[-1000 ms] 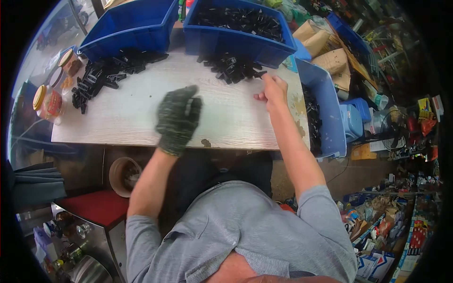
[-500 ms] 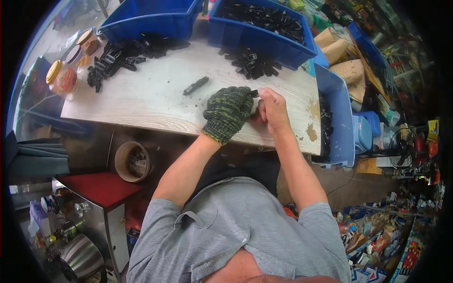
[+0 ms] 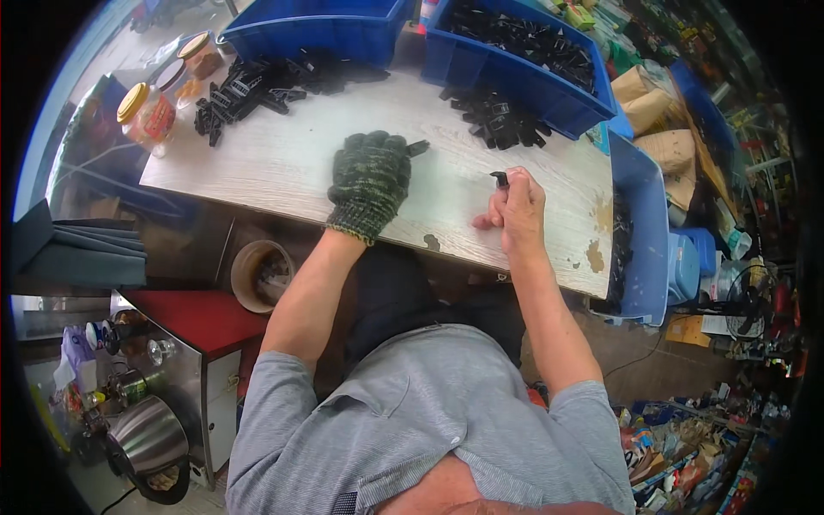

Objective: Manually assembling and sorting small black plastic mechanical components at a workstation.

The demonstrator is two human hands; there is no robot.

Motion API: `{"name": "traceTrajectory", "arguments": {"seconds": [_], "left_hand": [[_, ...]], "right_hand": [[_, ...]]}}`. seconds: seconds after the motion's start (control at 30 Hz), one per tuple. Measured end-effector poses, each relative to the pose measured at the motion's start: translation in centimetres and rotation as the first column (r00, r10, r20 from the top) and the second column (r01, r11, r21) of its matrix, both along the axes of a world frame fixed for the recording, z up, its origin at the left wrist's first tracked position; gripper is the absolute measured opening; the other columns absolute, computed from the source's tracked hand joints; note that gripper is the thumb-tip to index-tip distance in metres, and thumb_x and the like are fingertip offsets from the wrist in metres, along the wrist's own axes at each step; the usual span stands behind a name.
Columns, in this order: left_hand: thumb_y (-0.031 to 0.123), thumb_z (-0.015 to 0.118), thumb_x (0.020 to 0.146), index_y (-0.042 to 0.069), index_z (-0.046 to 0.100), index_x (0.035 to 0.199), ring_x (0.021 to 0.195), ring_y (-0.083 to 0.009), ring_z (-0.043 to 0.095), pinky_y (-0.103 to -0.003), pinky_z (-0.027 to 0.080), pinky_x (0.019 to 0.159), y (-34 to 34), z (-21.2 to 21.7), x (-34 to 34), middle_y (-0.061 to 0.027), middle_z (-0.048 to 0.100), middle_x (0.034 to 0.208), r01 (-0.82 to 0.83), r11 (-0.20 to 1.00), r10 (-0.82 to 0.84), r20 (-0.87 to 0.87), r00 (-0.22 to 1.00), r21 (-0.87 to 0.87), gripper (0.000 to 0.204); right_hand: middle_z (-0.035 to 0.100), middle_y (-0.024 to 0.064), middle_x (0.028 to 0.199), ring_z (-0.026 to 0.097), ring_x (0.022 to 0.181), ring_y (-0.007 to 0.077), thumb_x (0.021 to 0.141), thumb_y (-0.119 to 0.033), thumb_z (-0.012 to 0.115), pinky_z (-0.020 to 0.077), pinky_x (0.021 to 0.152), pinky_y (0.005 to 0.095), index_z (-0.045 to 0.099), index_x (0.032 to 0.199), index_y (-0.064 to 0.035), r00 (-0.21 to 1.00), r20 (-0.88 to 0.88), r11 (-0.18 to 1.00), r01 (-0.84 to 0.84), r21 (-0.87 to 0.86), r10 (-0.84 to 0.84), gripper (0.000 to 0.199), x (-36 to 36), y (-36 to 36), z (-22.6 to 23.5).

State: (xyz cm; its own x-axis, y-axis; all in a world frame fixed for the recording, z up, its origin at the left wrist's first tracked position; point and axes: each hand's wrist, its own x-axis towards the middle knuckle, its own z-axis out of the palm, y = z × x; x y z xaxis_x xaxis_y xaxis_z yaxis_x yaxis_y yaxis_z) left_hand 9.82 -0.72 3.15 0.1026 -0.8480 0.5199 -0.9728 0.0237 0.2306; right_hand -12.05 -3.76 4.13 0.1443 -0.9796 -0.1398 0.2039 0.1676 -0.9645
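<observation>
My left hand, in a dark green speckled knit glove, is over the table left of my right hand. Its fingers are curled and mostly hidden under the glove's back. The end of a narrow black plastic part sticks out past the glove on its right. My bare right hand is raised over the table's right half, closed with thumb and fingers pinching a small black curved piece. What kind of piece it is cannot be made out. The two hands are apart.
Black parts lie in a left heap and a right heap on the pale table. Blue bins stand behind; the right one holds more parts. Lidded jars stand at left, a light-blue tub at right.
My hands have parted: the left moved left to where a loose black part lay on the table, and the right moved right with a small black piece. The view has also shifted slightly.
</observation>
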Motion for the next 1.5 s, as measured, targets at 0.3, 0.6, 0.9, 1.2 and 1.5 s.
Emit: {"name": "traceTrajectory", "arguments": {"seconds": [0.3, 0.6, 0.9, 1.2, 1.5], "left_hand": [[0.017, 0.060, 0.095, 0.003, 0.068, 0.108, 0.091, -0.0331, 0.067, -0.039, 0.052, 0.079, 1.1, -0.6, -6.3, -0.0172, 0.070, 0.100, 0.435, 0.890, -0.415, -0.644, 0.643, -0.139, 0.021], [0.019, 0.056, 0.097, 0.005, 0.065, 0.110, 0.089, -0.0358, 0.065, -0.045, 0.051, 0.078, 0.2, -1.8, -6.6, -0.0155, 0.068, 0.101, 0.486, 0.863, -0.438, -0.680, 0.588, -0.136, 0.022], [0.014, 0.056, 0.098, 0.002, 0.063, 0.117, 0.088, -0.0266, 0.065, -0.036, 0.051, 0.080, 0.3, -1.7, -10.1, -0.0140, 0.068, 0.102, 0.301, 0.929, -0.349, -0.783, 0.514, -0.217, 0.023], [0.014, 0.054, 0.098, 0.003, 0.058, 0.123, 0.088, -0.0242, 0.064, -0.037, 0.051, 0.078, -0.2, -3.0, -10.8, -0.0131, 0.066, 0.104, 0.271, 0.942, -0.310, -0.829, 0.465, -0.199, 0.028], [0.019, 0.054, 0.096, 0.002, 0.059, 0.116, 0.093, -0.0330, 0.063, -0.043, 0.050, 0.078, 0.1, -1.2, -12.1, -0.0171, 0.066, 0.106, 0.312, 0.934, -0.318, -0.796, 0.515, -0.171, 0.026]], "right_hand": [[0.039, -0.0007, 0.059, 0.040, 0.048, 0.0085, 0.099, -0.030, 0.048, 0.0498, 0.041, 0.0322, 0.049, 0.080, -0.0097, 0.996, 0.055, 0.997, 0.077, -0.025, -0.075, 0.028, 0.3, 0.5, 0.4], [0.041, -0.0021, 0.064, 0.041, 0.050, 0.0074, 0.099, -0.028, 0.051, 0.0498, 0.042, 0.0289, 0.050, 0.078, -0.0087, 0.993, -0.022, 0.986, 0.113, -0.125, -0.117, 0.028, 0.4, 0.8, 0.2], [0.043, -0.0032, 0.062, 0.041, 0.052, 0.0063, 0.098, -0.026, 0.053, 0.0431, 0.047, 0.0251, 0.050, 0.076, -0.0082, 0.963, -0.083, 0.957, 0.243, -0.160, -0.258, 0.028, 0.3, 0.7, -0.5], [0.043, -0.0044, 0.063, 0.039, 0.056, 0.0057, 0.096, -0.023, 0.054, 0.0348, 0.049, 0.0249, 0.052, 0.075, -0.0075, 0.961, -0.081, 0.941, 0.239, -0.241, -0.265, 0.026, 0.4, 0.9, -0.9], [0.040, -0.0058, 0.063, 0.037, 0.061, 0.0049, 0.095, -0.020, 0.054, 0.0340, 0.057, 0.0248, 0.052, 0.073, -0.0064, 0.958, -0.156, 0.933, 0.183, -0.310, -0.240, 0.026, -0.7, 0.3, -1.3]]}}
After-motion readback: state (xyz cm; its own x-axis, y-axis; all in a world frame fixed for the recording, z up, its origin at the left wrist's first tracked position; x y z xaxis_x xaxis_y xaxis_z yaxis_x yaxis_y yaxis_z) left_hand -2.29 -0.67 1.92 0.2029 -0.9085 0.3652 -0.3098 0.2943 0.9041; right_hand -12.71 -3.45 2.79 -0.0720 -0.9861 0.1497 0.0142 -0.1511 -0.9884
